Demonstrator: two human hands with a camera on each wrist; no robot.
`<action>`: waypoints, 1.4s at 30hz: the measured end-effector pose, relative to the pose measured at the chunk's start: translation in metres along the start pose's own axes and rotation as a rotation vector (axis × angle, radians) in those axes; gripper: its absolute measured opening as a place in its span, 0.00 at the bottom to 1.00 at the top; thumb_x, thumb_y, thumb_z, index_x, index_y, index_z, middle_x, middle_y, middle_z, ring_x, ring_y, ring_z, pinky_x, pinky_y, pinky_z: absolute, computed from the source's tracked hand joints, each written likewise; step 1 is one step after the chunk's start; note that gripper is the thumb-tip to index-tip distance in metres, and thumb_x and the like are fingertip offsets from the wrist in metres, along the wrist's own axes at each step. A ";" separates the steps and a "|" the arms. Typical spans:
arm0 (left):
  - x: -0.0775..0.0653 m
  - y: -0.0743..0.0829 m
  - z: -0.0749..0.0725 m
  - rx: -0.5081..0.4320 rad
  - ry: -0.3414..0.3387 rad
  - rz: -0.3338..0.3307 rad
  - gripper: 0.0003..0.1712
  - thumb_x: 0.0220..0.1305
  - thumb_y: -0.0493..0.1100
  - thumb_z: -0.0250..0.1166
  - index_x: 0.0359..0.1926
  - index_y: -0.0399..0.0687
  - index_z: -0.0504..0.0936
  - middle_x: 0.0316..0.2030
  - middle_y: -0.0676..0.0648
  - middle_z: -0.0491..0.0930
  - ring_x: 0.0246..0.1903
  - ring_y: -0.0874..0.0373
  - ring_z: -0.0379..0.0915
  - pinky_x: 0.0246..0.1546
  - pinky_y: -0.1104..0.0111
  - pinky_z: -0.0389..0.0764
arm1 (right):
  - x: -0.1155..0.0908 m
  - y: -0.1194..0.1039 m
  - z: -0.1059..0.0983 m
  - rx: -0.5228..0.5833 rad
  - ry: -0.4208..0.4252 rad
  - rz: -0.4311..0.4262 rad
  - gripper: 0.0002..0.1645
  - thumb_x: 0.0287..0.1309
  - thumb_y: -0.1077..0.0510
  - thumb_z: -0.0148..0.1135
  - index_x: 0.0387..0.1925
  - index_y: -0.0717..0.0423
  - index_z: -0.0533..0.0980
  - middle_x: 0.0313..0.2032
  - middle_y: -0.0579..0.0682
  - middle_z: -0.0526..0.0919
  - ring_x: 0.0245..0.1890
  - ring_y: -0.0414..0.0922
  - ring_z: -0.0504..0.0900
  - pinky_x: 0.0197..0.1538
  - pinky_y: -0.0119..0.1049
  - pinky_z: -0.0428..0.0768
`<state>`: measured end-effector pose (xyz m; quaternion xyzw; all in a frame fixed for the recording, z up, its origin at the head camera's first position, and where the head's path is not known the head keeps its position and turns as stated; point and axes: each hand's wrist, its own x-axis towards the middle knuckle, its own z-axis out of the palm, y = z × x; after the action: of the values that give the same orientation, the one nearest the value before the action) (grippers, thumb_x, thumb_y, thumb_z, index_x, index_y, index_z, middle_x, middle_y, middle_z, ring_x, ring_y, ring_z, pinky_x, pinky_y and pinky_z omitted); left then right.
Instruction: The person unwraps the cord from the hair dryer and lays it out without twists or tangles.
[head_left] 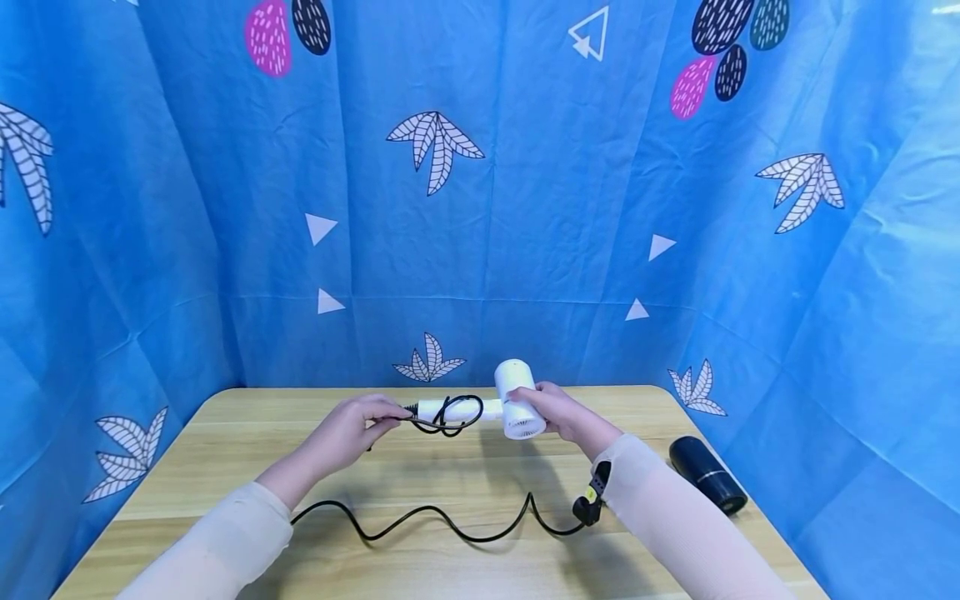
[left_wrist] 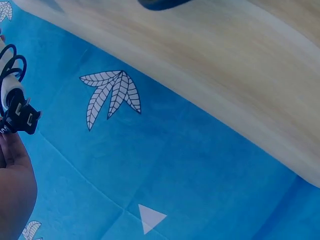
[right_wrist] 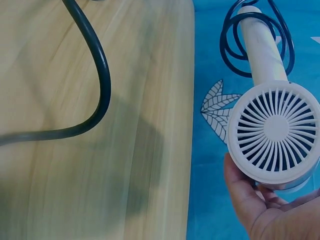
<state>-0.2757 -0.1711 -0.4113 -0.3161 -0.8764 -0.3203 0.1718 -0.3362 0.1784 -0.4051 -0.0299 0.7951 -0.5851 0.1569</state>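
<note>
A white hair dryer (head_left: 520, 410) hangs over the far part of the table, its handle pointing left. My right hand (head_left: 564, 411) grips its barrel from the right side; the right wrist view shows the round slatted grille (right_wrist: 276, 128) above that hand (right_wrist: 275, 215). A black cord (head_left: 476, 408) loops round the handle. At the handle's end my left hand (head_left: 356, 429) pinches the cord between thumb and fingers. The left wrist view has a black plug (left_wrist: 22, 116) with metal prongs right by the left fingertips (left_wrist: 15, 145).
On the wooden table (head_left: 420, 567) a wavy black cable (head_left: 480, 540) runs from the left sleeve to a black device strapped on the right wrist (head_left: 592, 496). A black cylinder (head_left: 707, 473) lies at the right edge. Blue patterned curtain (head_left: 480, 250) surrounds the table's back and sides.
</note>
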 end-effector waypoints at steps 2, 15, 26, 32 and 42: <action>0.002 0.001 -0.001 -0.005 0.007 0.010 0.16 0.62 0.31 0.69 0.49 0.51 0.89 0.44 0.54 0.85 0.45 0.56 0.82 0.45 0.62 0.83 | 0.000 0.000 0.000 -0.005 0.003 -0.002 0.36 0.61 0.44 0.63 0.58 0.67 0.68 0.44 0.59 0.81 0.40 0.50 0.84 0.43 0.45 0.86; 0.015 0.011 -0.012 -0.006 0.011 0.013 0.17 0.64 0.32 0.68 0.48 0.56 0.89 0.43 0.57 0.84 0.38 0.62 0.79 0.35 0.69 0.81 | -0.002 0.003 -0.002 -0.010 0.014 0.002 0.36 0.61 0.45 0.64 0.59 0.67 0.67 0.46 0.60 0.80 0.42 0.51 0.84 0.44 0.46 0.85; 0.026 0.014 -0.016 0.010 0.030 0.043 0.15 0.64 0.32 0.68 0.48 0.53 0.89 0.44 0.56 0.84 0.42 0.59 0.81 0.40 0.67 0.83 | -0.002 0.006 -0.004 -0.014 0.010 0.006 0.39 0.61 0.45 0.64 0.62 0.68 0.65 0.48 0.61 0.79 0.44 0.53 0.83 0.45 0.47 0.85; 0.031 0.017 -0.015 0.019 0.036 0.061 0.15 0.63 0.32 0.69 0.48 0.52 0.89 0.44 0.55 0.85 0.44 0.56 0.81 0.43 0.62 0.83 | -0.003 0.007 -0.003 -0.022 0.002 0.003 0.39 0.60 0.46 0.65 0.62 0.68 0.65 0.48 0.62 0.79 0.44 0.53 0.83 0.45 0.47 0.85; 0.040 0.012 -0.013 0.023 0.041 0.047 0.15 0.63 0.32 0.68 0.48 0.52 0.89 0.45 0.52 0.85 0.45 0.54 0.81 0.44 0.62 0.84 | -0.001 0.008 -0.003 -0.041 -0.003 0.002 0.40 0.60 0.45 0.65 0.62 0.67 0.65 0.48 0.61 0.79 0.44 0.52 0.83 0.45 0.45 0.85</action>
<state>-0.2962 -0.1549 -0.3764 -0.3277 -0.8686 -0.3126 0.2009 -0.3349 0.1843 -0.4112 -0.0331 0.8069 -0.5683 0.1578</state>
